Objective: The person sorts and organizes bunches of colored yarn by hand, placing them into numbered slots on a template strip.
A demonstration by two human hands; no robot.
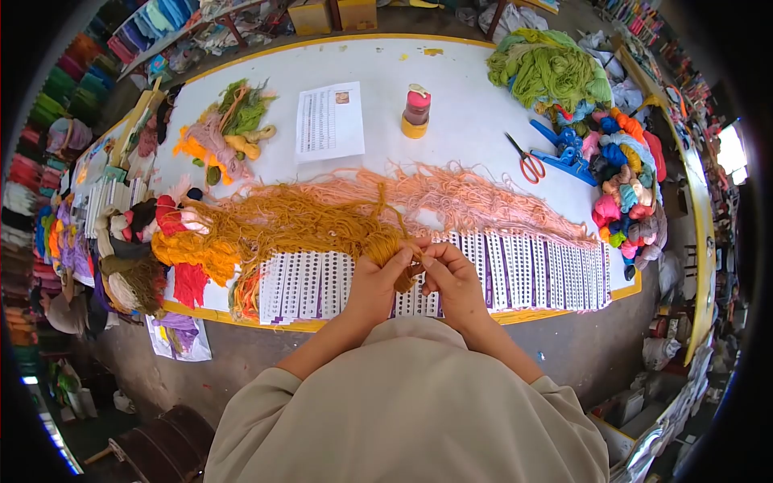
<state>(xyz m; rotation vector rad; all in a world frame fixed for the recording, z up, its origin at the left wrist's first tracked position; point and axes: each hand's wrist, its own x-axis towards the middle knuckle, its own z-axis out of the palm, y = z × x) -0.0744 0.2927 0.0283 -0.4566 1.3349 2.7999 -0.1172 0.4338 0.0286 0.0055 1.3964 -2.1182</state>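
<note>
Near the table's front edge, my left hand (382, 278) is closed around a bundle of golden-brown yarn (382, 243), whose loose end hangs below the fingers. My right hand (452, 278) touches the bundle's right side, its thumb and forefinger pinched on strands of it. More golden-brown yarn (298, 221) spreads to the left. Peach-pink yarn (483, 197) lies in a long heap behind both hands. Under and beside the hands runs a row of white cards with punched holes (531, 270). What lies inside the closed left palm is hidden.
On the white table (266, 68) are a printed sheet (330, 121), a pink-topped container (416, 111) and scissors (527, 161). Blue tools (568, 153) lie at the right, beside colorful yarn balls (628, 177) and green yarn (551, 68). Orange yarn (197, 253) lies left.
</note>
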